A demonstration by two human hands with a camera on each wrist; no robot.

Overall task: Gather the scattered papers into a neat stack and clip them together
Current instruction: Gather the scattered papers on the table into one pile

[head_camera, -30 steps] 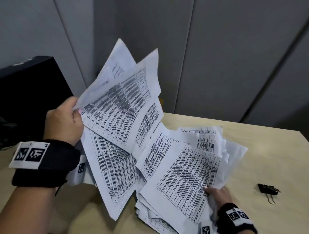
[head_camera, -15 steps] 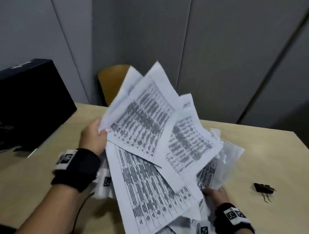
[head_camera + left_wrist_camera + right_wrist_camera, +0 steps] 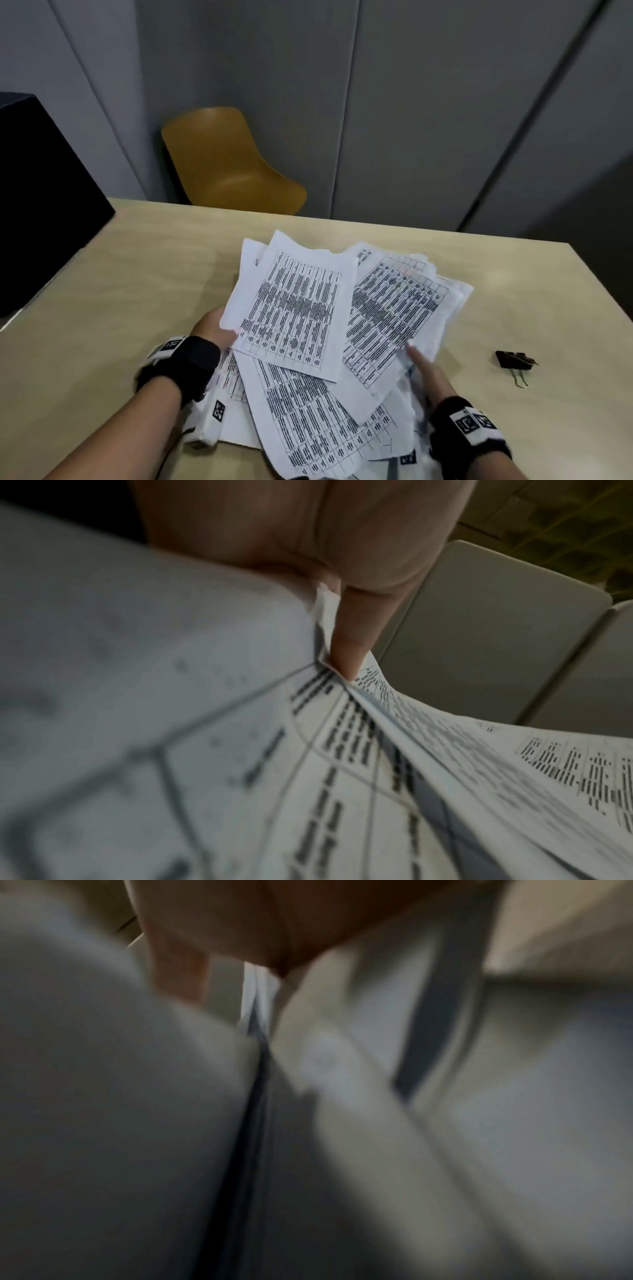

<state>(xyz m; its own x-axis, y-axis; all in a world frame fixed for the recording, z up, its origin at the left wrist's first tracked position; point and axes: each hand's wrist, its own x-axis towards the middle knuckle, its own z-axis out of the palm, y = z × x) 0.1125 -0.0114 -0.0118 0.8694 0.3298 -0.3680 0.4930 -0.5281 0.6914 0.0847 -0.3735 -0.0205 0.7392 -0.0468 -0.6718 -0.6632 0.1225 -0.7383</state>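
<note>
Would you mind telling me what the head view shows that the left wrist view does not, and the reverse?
Only the head view shows the binder clip lying alone on the table to the right of the pile, the yellow chair, the black box, the right hand at the pile's right edge, and how unevenly the sheets fan out. Only the left wrist view shows a left finger pressed against the sheets' edges up close. Both show the left hand holding the printed papers.
</note>
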